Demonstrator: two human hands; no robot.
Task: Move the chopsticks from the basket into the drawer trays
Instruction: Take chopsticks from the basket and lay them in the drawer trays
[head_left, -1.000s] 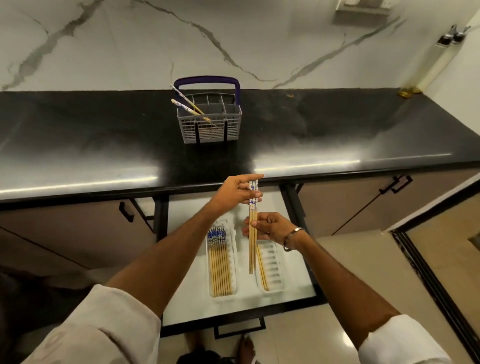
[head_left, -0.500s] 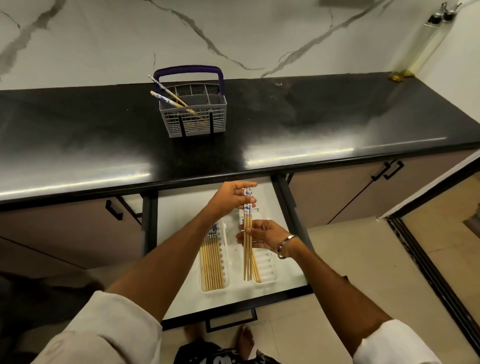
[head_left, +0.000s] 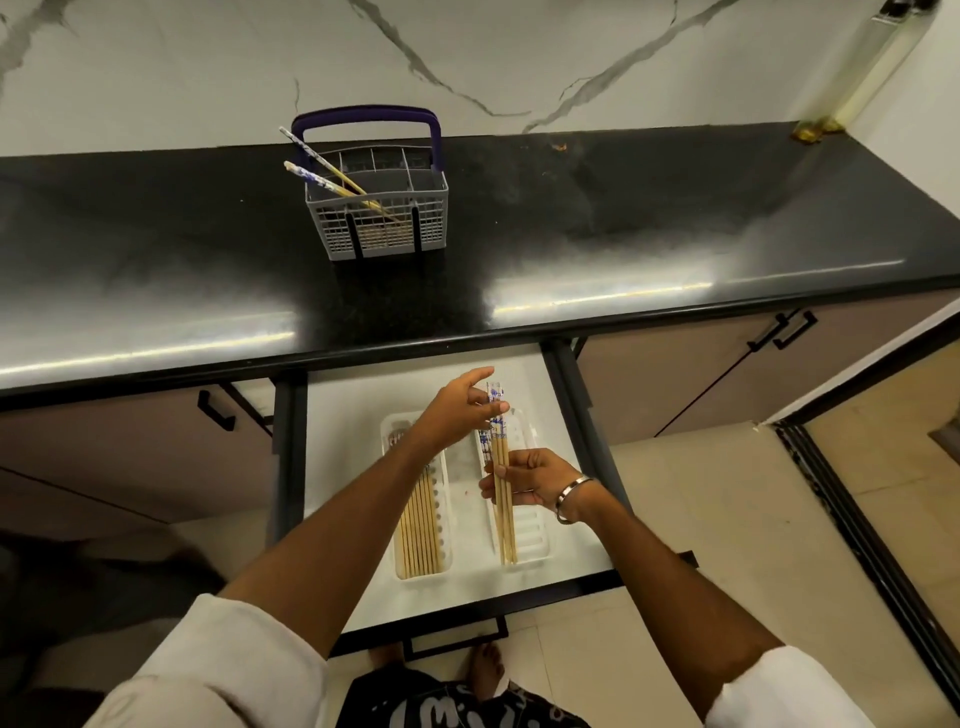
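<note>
A grey basket (head_left: 382, 221) with a purple handle stands on the black counter, and two chopsticks (head_left: 324, 174) lean out of its left side. Below it the drawer (head_left: 524, 584) is pulled open with two white trays inside. The left tray (head_left: 445, 561) holds several chopsticks (head_left: 418, 535) lying lengthwise. Over the right tray (head_left: 537, 543) I hold a small bundle of chopsticks (head_left: 503, 530). My left hand (head_left: 460, 408) pinches the bundle's patterned top ends. My right hand (head_left: 535, 478) grips it at the middle.
The black counter (head_left: 623, 234) runs the full width, its front edge just above the drawer. Closed cabinet doors with black handles (head_left: 782, 330) flank the drawer. A tall bottle (head_left: 857, 78) stands in the far right corner. My feet show below the drawer front.
The bundle has come down closer to the right tray, with both hands staying on it. The view has tilted down a little.
</note>
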